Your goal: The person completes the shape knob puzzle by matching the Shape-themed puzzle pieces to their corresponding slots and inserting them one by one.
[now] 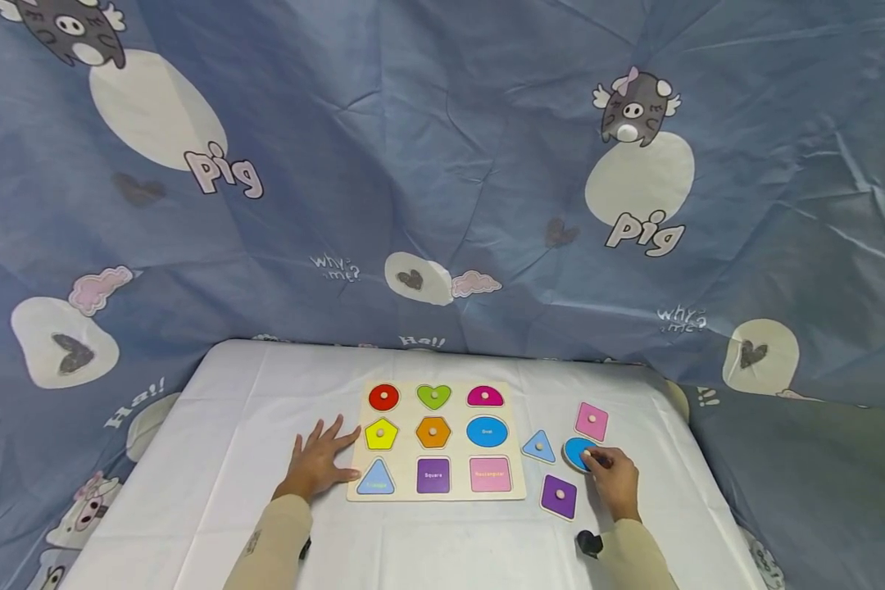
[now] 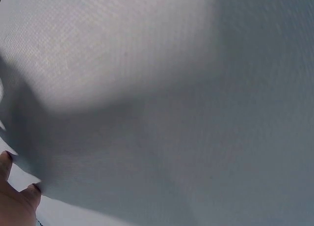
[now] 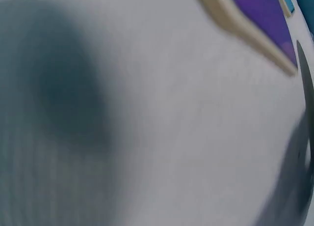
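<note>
In the head view, a wooden shape puzzle board (image 1: 406, 487) lies on the white-covered table. My left hand (image 1: 315, 460) has its fingers spread, with fingertips touching the board's left edge. To the right of the board, my right hand (image 1: 616, 482) pinches a blue oval puzzle piece (image 1: 577, 451) by its top; whether the piece is lifted I cannot tell. Around it lie a light-blue triangle piece (image 1: 538, 448), a pink rectangle piece (image 1: 592, 421) and a purple square piece (image 1: 559, 497), each with a knob. The right wrist view catches the purple square piece (image 3: 265, 19) only partly.
Knobbed pieces sit in the board, among them a red circle (image 1: 384, 398) and an orange hexagon (image 1: 433, 433). The oval slot (image 1: 487, 432), triangle slot (image 1: 376, 478), square slot (image 1: 433, 475) and rectangle slot (image 1: 490, 474) show printed bottoms. Behind the table hangs a blue patterned cloth (image 1: 413, 180).
</note>
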The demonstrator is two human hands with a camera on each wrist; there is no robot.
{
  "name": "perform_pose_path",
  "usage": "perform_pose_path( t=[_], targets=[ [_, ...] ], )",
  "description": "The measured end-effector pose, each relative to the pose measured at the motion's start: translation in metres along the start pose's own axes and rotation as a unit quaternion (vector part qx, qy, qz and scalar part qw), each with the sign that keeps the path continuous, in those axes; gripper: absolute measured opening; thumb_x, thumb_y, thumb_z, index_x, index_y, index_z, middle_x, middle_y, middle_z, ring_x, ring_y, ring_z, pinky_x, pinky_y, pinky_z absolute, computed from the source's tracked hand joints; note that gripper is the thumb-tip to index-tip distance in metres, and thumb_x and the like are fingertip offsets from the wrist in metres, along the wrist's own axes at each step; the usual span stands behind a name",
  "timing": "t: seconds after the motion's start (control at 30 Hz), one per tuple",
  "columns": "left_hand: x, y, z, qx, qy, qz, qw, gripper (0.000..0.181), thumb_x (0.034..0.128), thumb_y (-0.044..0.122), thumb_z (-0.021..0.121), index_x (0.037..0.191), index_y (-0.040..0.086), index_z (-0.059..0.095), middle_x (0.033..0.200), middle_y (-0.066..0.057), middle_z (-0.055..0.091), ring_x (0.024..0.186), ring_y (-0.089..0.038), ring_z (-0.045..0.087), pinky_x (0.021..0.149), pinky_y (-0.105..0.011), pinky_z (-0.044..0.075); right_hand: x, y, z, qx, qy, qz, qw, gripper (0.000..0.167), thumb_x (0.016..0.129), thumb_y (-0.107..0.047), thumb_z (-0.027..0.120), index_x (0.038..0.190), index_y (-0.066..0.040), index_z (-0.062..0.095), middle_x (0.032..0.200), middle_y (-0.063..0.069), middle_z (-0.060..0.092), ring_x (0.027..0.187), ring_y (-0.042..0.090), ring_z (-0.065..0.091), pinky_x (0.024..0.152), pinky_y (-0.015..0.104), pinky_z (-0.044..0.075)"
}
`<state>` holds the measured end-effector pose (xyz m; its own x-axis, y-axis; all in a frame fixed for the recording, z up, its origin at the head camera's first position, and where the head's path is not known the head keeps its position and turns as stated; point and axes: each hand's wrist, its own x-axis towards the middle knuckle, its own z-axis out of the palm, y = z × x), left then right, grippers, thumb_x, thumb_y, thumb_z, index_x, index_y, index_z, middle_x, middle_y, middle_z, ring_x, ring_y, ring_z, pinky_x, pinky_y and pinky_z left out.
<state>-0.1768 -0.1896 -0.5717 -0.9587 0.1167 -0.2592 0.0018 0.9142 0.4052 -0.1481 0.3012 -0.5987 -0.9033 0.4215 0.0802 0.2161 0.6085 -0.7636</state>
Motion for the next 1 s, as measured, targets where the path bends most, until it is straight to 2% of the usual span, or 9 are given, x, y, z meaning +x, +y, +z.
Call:
perform_pose_path(
  t=[0.2, 0.3, 0.5, 0.6, 1.0],
  targets=[
    [0.000, 0.000, 0.002, -0.005, 0.000, -0.002, 1.0000, 0.086, 0.0683, 0.035, 0.084, 0.144, 0.021, 0.046, 0.158, -0.016, 0.022, 0.145, -0.044, 0.007, 0.112, -0.065, -0.002, 0.002, -0.014, 0.009, 0.007, -0.026, -0.004, 0.9996, 0.023, 0.087, -0.008, 0.069, 0.104, 0.007, 0.068, 0.106, 0.022, 0.063, 0.100, 0.036, 0.060, 0.091, 0.050, 0.049],
    [0.000, 0.000, 0.002, -0.006, -0.002, -0.002, 1.0000, 0.086, 0.0684, 0.035, 0.084, 0.144, 0.021, 0.046, 0.158, -0.016, 0.022, 0.145, -0.044, 0.007, 0.112, -0.065, -0.002, 0.003, -0.023, 0.016, 0.009, -0.036, -0.011, 0.9993, 0.022, 0.087, -0.009, 0.070, 0.103, 0.005, 0.070, 0.104, 0.020, 0.064, 0.096, 0.033, 0.060, 0.087, 0.045, 0.050],
    [0.001, -0.002, 0.002, -0.011, -0.001, 0.001, 0.9999, 0.086, 0.0686, 0.034, 0.084, 0.144, 0.021, 0.046, 0.158, -0.017, 0.022, 0.144, -0.044, 0.007, 0.111, -0.066, -0.003, 0.005, -0.043, 0.035, 0.019, -0.038, -0.073, 0.9965, 0.014, 0.081, -0.008, 0.075, 0.092, 0.001, 0.073, 0.091, 0.012, 0.067, 0.083, 0.024, 0.059, 0.073, 0.032, 0.049],
    [0.000, -0.002, 0.003, -0.011, -0.002, 0.004, 0.9999, 0.085, 0.0688, 0.035, 0.084, 0.144, 0.020, 0.046, 0.157, -0.018, 0.022, 0.144, -0.045, 0.007, 0.111, -0.067, -0.002, 0.005, -0.054, 0.042, 0.021, -0.046, -0.097, 0.9941, 0.013, 0.080, -0.007, 0.076, 0.090, 0.001, 0.074, 0.087, 0.010, 0.067, 0.082, 0.024, 0.060, 0.074, 0.032, 0.051],
    [0.000, -0.002, 0.003, -0.002, 0.002, 0.011, 0.9999, 0.087, 0.0680, 0.036, 0.084, 0.144, 0.019, 0.046, 0.157, -0.018, 0.022, 0.144, -0.046, 0.007, 0.111, -0.067, -0.001, 0.006, -0.090, 0.067, 0.037, -0.084, -0.107, 0.9899, 0.012, 0.081, -0.007, 0.076, 0.090, 0.000, 0.074, 0.088, 0.009, 0.066, 0.083, 0.022, 0.060, 0.080, 0.039, 0.053]
  ],
)
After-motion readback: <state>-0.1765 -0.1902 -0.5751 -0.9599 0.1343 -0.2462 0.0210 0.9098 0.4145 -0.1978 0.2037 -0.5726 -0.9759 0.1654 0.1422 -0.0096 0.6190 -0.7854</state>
